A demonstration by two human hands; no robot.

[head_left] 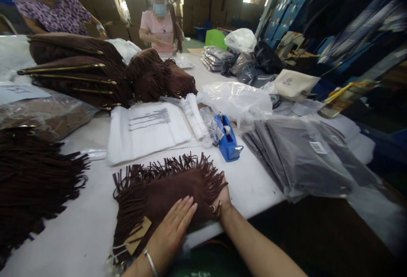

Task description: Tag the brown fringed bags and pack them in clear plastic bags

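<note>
A dark brown fringed bag (171,188) lies at the table's front edge, fringe spread along its far side and left end. My left hand (173,228) rests flat on its near part, fingers stretched out. At the right end, my right hand (224,194) is closed around the bag's edge; fringe hides some of its fingers. Close to that wrist is a gold-coloured metal ring clasp (216,209) on the bag. A tan paper tag (138,234) lies over the fringe at the near left corner.
Beyond the bag are printed white sheets (149,130) and a blue tape dispenser (227,139). Plastic-wrapped grey packs (299,154) lie to the right. More brown fringe (34,188) lies left, with stacked brown zipped bags (79,69) behind. Two people stand across the table.
</note>
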